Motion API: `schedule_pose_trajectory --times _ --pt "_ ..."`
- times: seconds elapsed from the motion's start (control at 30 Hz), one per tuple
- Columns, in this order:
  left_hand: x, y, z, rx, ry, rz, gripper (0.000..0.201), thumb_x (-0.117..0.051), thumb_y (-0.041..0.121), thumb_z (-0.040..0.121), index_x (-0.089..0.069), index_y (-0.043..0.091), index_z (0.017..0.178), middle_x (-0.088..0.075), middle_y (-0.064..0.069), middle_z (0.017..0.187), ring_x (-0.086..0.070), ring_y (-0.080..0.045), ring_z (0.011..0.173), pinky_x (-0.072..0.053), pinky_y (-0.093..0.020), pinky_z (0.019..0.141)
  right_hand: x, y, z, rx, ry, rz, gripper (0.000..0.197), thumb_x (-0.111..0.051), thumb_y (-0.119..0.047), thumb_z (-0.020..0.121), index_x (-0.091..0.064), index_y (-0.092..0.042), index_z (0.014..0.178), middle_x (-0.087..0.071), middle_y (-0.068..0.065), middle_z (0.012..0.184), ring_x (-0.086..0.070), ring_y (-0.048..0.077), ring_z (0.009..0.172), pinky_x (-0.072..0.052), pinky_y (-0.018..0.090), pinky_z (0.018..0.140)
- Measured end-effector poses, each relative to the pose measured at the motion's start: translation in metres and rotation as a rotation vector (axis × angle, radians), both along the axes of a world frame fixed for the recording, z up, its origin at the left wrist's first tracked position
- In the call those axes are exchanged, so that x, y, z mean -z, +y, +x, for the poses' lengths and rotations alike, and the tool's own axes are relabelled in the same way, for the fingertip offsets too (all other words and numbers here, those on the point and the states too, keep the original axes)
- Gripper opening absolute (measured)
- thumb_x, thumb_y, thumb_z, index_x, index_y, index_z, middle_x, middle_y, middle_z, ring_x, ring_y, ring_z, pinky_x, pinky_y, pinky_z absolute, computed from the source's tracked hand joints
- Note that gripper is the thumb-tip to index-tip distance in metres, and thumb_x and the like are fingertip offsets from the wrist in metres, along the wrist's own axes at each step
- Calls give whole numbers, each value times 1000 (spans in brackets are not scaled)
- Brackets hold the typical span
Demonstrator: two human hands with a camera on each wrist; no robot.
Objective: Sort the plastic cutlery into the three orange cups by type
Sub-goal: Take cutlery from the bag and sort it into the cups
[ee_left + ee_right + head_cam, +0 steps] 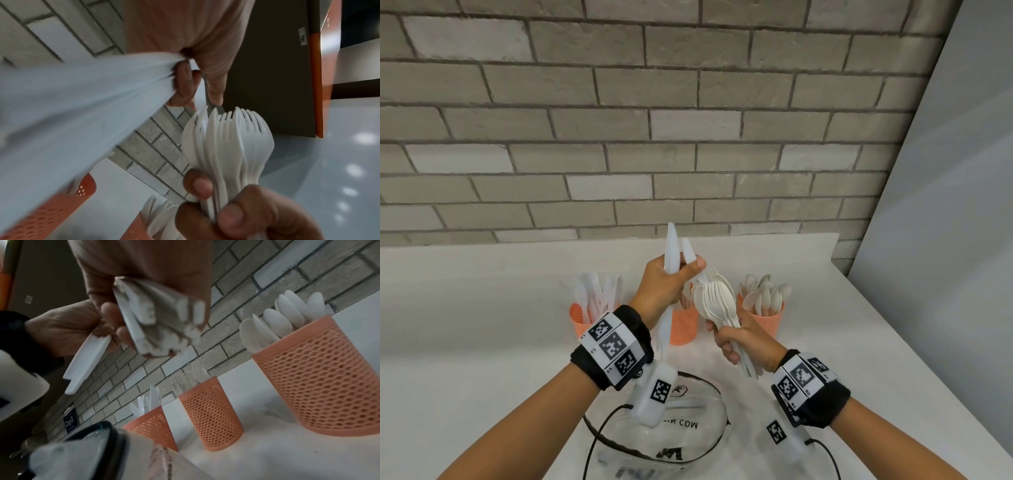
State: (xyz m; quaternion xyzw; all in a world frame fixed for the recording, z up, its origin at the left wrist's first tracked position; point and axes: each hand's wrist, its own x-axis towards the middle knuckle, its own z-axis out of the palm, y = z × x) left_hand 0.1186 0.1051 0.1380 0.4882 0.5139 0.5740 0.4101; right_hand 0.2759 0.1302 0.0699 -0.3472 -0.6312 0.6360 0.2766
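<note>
Left hand: the left hand [667, 284] is curled round a bundle of white knives [673, 250], blades up and handles down past the wrist, so the bundle's long axis runs close to upright, tilted a little
Right hand: the right hand [743, 342] is clenched on a stack of forks [717, 301], tines up as the left wrist view shows [232, 142], handles slanting down and to the right
Between the hands: the two bundles are near each other, just in front of the middle cup; whether they touch I cannot tell
Knife cup: the left orange cup [580, 317] already holds knives and sits to the left of the left hand and lower, beyond its wrist band; this hand is plainly the nearer one
Fork cup: the middle orange cup [683, 325] holds forks in the right wrist view [209, 415]; it stands just behind and below both hands, close to the right hand's stack
Spoon cup: the right orange cup [765, 317] is filled with spoons, beside the right hand
Likely move: knives go left and down, handles first; forks drop into the middle cup
Surface: white counter [482, 308], with a clear plastic bag [671, 431] lying under the forearms
Room: grey brick wall [619, 120] behind the cups, pale panel at right
</note>
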Motion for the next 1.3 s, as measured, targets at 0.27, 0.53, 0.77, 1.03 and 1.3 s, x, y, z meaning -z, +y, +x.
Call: schedule_pose_trajectory --times 0.27,0.53,0.77,1.03,1.3 --pt "6 14 -17 -223 -91 31 23 -43 23 98 -52 10 80 -63 2 57 -41 0 36 -33 -12 37 -2 -1 -1 -64 -77 -18 10 -52 -5 70 -53 -9 79 -42 -6 43 -34 7 33 -29 16 36" --pt "1 33 -95 -527 -382 44 22 -46 22 97 -47 16 75 -39 -4 57 -43 -10 34 -40 -18 38 2 -5 4 -110 -208 59 11 -54 -5 90 -57 -11 81 -45 -8 44 -36 6 34 -32 18 36" --pt "-1 38 -139 -688 22 89 43 -60 46 85 -43 16 60 -43 -6 53 -42 -17 48 -40 -26 55 4 3 8 -50 -140 80 2 -54 -8 92 -52 -8 93 -50 7 55 -39 9 33 -33 18 34" --pt "46 41 -143 -611 61 62 40 -55 42 89 -48 15 60 -50 -5 57 -50 -15 54 -42 -24 60 11 3 9 28 -137 83 15 -54 -7 92 -52 -8 77 -51 4 52 -37 10 32 -34 20 36" --pt "91 36 -146 -510 295 -12 15 -62 11 86 -55 15 74 -62 5 74 -58 -4 73 -41 -12 69 13 3 6 59 -131 82 13 -55 -6 91 -52 -8 78 -47 2 50 -37 11 34 -34 21 37"
